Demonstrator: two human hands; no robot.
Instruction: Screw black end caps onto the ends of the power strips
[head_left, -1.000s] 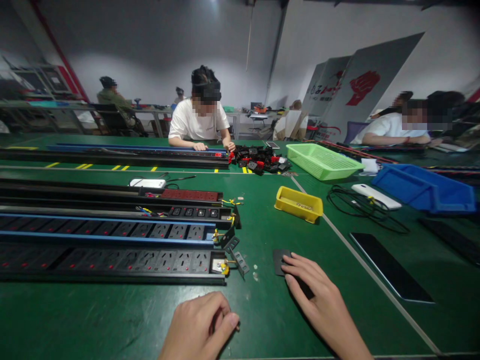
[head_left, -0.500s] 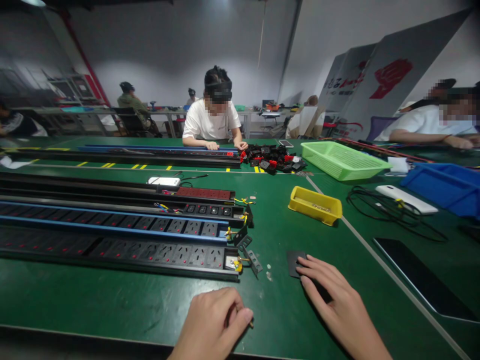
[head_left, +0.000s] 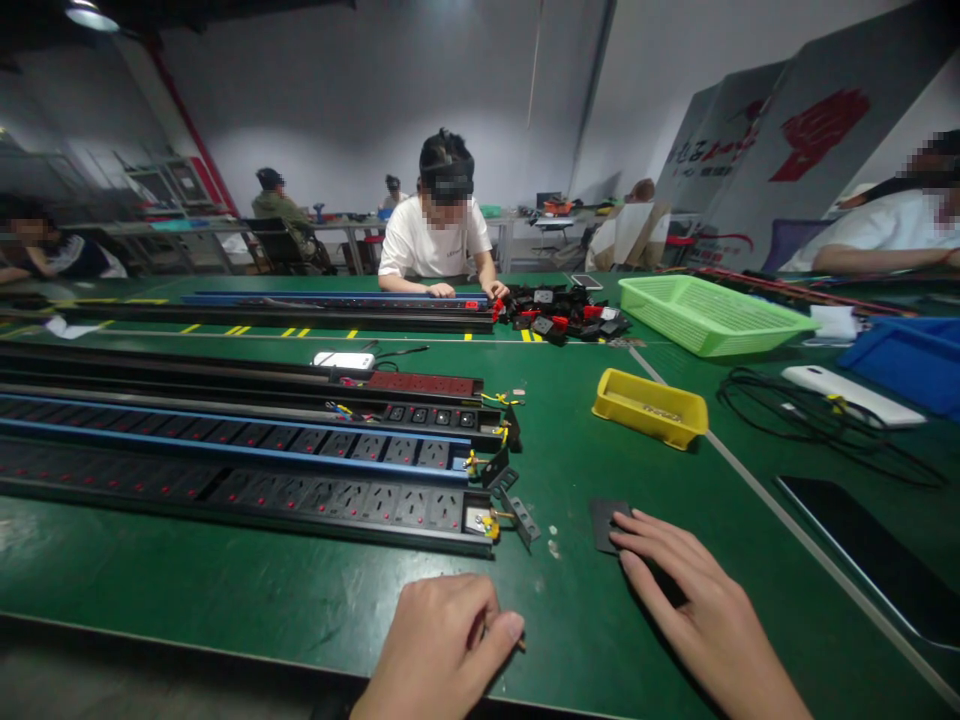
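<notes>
We can read no word or number with certainty. On the grey panel (head_left: 795, 205) at the far right we see a red fist emblem (head_left: 821, 133); to its left run large dark and red characters (head_left: 712, 148), with smaller dark print (head_left: 709, 172) beneath, all too blurred for us. Lower down we find a red curved mark (head_left: 724, 240). The white shirt (head_left: 431, 240) at the far middle bears small chest lettering (head_left: 454, 249) we cannot decipher

On table (head_left: 247, 605): socket strips (head_left: 322, 496) left of plate (head_left: 605, 528), tray (head_left: 646, 424) behind plate.
</notes>
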